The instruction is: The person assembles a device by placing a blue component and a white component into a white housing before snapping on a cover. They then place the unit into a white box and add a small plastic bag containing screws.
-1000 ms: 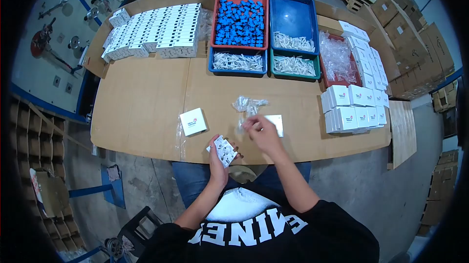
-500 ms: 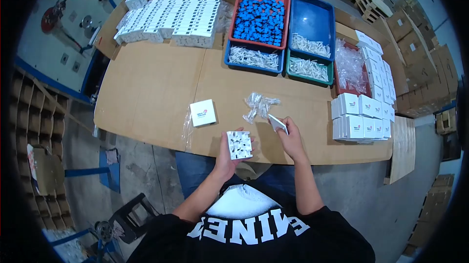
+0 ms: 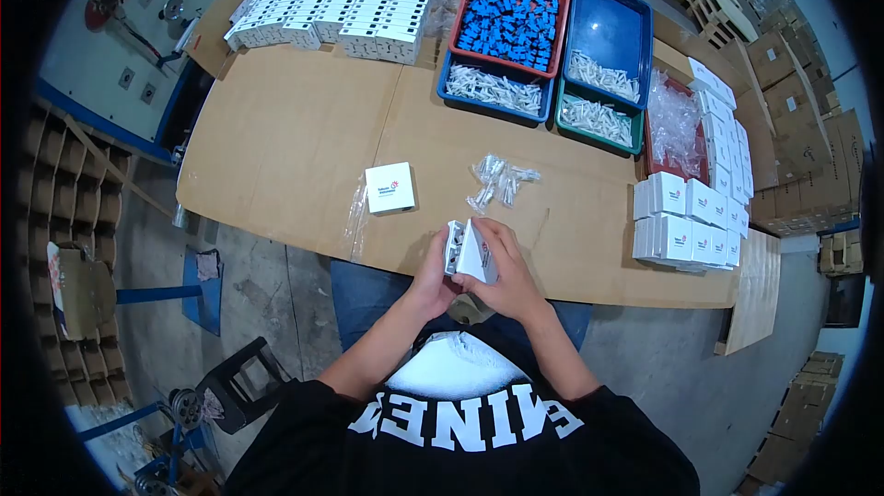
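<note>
Just above my lap, at the table's near edge, both hands meet. My left hand is closed round a white square housing, now tipped so its dotted inner side faces right. A white square cover with small print is gripped by my right hand, its edge close against the housing. Whether the two parts touch all along is hidden by the fingers. Ahead lie a white square unit with a red logo and a small pile of clear bags with white pieces.
At the back stand rows of white units, a red tray of blue parts, and blue and green trays of white plugs. On the right are stacked logo covers and a bin of clear bags.
My right hand has moved left with the cover and brought it against the housing. My left hand has turned the housing on edge. The view has shifted slightly.
</note>
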`<state>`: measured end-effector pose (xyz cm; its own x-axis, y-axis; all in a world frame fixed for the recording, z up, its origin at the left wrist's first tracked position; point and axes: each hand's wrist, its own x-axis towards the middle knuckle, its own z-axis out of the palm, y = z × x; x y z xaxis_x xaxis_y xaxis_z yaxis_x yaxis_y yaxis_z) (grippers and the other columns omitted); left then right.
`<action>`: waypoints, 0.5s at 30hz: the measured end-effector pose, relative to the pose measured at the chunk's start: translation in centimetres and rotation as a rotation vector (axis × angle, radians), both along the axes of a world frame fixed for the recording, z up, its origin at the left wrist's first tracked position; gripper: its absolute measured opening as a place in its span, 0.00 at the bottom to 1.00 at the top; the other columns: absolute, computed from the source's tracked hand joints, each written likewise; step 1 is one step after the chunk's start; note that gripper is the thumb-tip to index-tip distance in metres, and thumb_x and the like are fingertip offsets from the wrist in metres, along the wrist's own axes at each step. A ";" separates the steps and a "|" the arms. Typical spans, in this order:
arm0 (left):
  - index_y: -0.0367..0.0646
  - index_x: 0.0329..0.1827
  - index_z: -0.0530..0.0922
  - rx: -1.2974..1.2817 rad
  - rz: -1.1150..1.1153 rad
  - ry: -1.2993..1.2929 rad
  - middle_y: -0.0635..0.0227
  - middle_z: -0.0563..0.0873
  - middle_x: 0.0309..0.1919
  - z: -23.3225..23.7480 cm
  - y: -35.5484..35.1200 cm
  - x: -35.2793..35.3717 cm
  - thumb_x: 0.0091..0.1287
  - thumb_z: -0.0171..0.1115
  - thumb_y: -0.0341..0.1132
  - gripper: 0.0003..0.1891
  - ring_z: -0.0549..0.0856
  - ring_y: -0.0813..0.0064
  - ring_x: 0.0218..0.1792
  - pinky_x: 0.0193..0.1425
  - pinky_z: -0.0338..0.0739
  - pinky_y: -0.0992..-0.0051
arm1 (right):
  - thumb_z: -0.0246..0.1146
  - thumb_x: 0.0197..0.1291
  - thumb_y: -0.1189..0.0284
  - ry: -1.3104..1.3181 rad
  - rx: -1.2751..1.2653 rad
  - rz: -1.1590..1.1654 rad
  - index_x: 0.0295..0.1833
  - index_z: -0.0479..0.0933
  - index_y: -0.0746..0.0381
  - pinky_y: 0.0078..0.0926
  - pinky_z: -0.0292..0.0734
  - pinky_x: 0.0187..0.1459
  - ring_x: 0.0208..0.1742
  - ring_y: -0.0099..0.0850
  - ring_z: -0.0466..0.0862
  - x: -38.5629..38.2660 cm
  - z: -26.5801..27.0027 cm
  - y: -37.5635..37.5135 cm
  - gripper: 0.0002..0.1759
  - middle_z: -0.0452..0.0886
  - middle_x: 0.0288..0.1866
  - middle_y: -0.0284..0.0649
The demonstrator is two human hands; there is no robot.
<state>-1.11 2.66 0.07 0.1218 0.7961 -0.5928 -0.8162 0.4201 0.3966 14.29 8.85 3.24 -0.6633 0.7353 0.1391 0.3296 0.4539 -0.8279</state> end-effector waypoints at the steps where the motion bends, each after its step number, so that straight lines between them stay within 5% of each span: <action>1: 0.53 0.69 0.79 -0.004 0.000 -0.002 0.69 0.88 0.59 -0.2 -0.2 0.0 0.85 0.40 0.62 0.29 0.87 0.69 0.59 0.64 0.83 0.60 | 0.83 0.54 0.58 -0.002 -0.004 0.000 0.81 0.67 0.66 0.44 0.71 0.74 0.76 0.49 0.73 0.0 -0.1 -0.1 0.53 0.72 0.74 0.51; 10: 0.50 0.73 0.76 0.008 -0.013 0.055 0.69 0.87 0.59 -0.5 -0.2 0.4 0.85 0.40 0.61 0.30 0.87 0.70 0.59 0.63 0.83 0.65 | 0.86 0.47 0.59 0.081 0.059 0.023 0.77 0.73 0.63 0.44 0.74 0.72 0.72 0.49 0.77 -0.3 -0.7 0.1 0.52 0.76 0.72 0.48; 15: 0.49 0.73 0.75 -0.003 -0.064 0.123 0.67 0.88 0.57 -1.0 -0.4 0.1 0.86 0.41 0.60 0.30 0.88 0.71 0.55 0.58 0.84 0.70 | 0.86 0.46 0.59 0.063 0.010 0.051 0.78 0.73 0.62 0.46 0.71 0.76 0.77 0.48 0.75 -0.1 -1.0 0.3 0.53 0.75 0.77 0.49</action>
<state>-0.99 2.23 -0.94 0.0990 0.7869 -0.6091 -0.7330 0.4716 0.4902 14.20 9.17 2.24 -0.6895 0.6991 0.1894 0.2529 0.4774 -0.8415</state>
